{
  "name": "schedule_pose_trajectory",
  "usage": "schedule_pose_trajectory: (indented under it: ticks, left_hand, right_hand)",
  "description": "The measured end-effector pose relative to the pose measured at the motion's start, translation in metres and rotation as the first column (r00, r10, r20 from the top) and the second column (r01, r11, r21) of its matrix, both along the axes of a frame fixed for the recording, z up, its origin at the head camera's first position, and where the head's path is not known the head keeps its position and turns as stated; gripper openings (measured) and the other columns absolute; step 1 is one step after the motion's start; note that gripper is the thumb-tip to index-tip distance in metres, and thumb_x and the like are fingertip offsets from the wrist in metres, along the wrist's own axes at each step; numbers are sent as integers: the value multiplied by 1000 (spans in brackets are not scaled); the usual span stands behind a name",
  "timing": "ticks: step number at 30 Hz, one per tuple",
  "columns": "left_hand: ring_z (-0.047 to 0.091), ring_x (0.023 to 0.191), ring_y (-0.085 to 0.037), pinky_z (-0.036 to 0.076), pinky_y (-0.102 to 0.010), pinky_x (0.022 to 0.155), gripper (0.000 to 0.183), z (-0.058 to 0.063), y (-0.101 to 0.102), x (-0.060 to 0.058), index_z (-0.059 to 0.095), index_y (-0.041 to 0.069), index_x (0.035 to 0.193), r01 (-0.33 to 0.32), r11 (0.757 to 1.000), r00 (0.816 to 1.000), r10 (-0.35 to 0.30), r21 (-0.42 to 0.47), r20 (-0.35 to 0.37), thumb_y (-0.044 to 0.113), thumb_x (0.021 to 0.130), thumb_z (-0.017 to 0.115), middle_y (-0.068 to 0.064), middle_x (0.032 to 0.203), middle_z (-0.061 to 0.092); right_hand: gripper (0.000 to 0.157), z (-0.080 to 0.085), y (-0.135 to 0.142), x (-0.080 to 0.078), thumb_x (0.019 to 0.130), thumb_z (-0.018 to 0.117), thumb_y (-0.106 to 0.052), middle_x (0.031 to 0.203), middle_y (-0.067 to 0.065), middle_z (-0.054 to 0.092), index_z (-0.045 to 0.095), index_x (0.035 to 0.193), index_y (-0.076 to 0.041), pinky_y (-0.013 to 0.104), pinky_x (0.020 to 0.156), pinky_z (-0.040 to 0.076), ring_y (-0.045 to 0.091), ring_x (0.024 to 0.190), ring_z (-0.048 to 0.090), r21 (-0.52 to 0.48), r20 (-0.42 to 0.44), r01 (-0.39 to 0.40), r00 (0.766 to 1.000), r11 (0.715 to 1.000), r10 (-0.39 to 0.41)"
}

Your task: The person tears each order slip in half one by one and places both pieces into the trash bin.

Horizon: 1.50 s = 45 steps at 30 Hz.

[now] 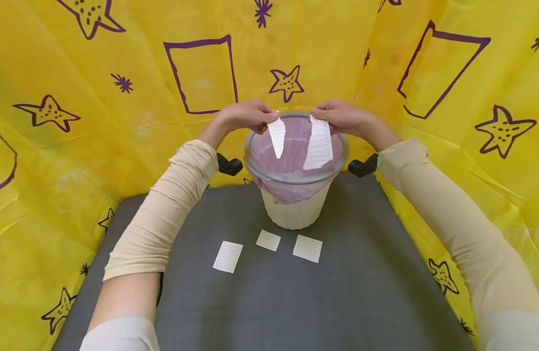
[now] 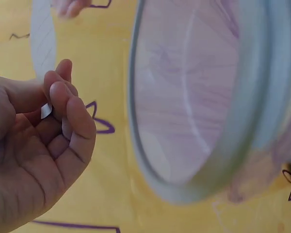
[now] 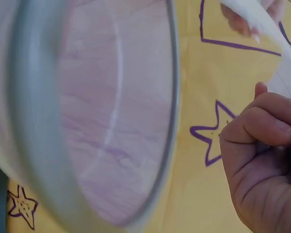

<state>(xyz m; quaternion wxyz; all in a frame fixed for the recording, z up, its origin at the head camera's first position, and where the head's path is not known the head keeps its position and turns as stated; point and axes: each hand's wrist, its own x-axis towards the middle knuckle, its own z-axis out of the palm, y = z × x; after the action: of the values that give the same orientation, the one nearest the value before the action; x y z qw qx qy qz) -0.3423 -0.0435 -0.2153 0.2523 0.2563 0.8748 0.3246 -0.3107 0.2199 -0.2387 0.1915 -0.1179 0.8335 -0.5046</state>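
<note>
My left hand (image 1: 249,117) pinches a narrow torn strip of lined paper (image 1: 277,136) between thumb and fingers, over the left rim of a trash bin (image 1: 296,214). Over the bin's right side, my right hand (image 1: 344,117) pinches a wider torn piece of lined paper (image 1: 319,146) that hangs down with a ragged lower edge. The bin is white with a grey ring (image 1: 296,179) holding a pinkish liner bag (image 1: 291,195). In the left wrist view the strip (image 2: 42,39) runs between the thumb and curled fingers. In the right wrist view the wider paper (image 3: 286,77) rises above the fingers.
On the dark grey table (image 1: 274,307), three small lined paper pieces lie in front of the bin: one at left (image 1: 227,257), a middle piece (image 1: 268,240), and one at right (image 1: 308,248). A yellow curtain (image 1: 339,44) with purple drawings surrounds the table's back and sides.
</note>
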Motion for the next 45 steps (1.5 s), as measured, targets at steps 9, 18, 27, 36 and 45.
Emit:
schedule_pose_trajectory:
  ticks: [9, 18, 27, 36, 45]
  left_hand:
    - [54, 119, -25, 45, -33, 101, 54, -18, 30, -7, 47, -3, 132, -92, 981, 968, 48, -172, -245, 40, 105, 28, -18, 128, 55]
    - [35, 143, -33, 31, -45, 116, 72, -20, 20, -6, 26, 0, 149, -141, 964, 952, 71, -224, -298, 55, 102, 22, -19, 154, 34]
    - [13, 150, -36, 16, -52, 121, 80, -33, -40, 9, 17, 8, 155, -307, 921, 873, 170, -242, -458, 64, 98, 21, -14, 162, 19]
    - [10, 149, -40, 15, -56, 120, 81, -55, -96, 21, 15, 7, 155, -328, 913, 865, 188, -241, -466, 64, 98, 25, -19, 162, 16]
    - [-5, 148, -48, -2, -60, 119, 79, -57, -150, 35, 9, 3, 155, -384, 861, 836, 171, -334, -522, 59, 101, 23, -27, 160, 9]
  right_hand:
    - [65, -17, -26, -11, 103, 21, -51, 127, 17, 58, 40, 144, -5, 37, 99, 47, 29, 117, 57, 256, -277, 162, 957, 953, -88]
    - [70, -16, -35, -12, 102, 22, -54, 159, 17, 25, 24, 154, -7, 54, 121, 14, 37, 149, 20, 525, -406, 96, 902, 846, 149]
    - [81, -16, 17, 7, 96, 22, -66, 162, 21, 6, 12, 157, -12, 64, 118, 7, 43, 150, 5, 585, -423, 193, 901, 787, 93]
    - [78, -28, 79, 27, 98, 23, -62, 162, 23, 5, 10, 157, -12, 64, 117, 2, 46, 149, 2, 538, -452, 243, 891, 807, 33]
    - [80, -39, 137, 52, 100, 18, -59, 158, 32, -2, 5, 155, -3, 68, 114, -1, 52, 146, -4, 553, -440, 328, 896, 766, -66]
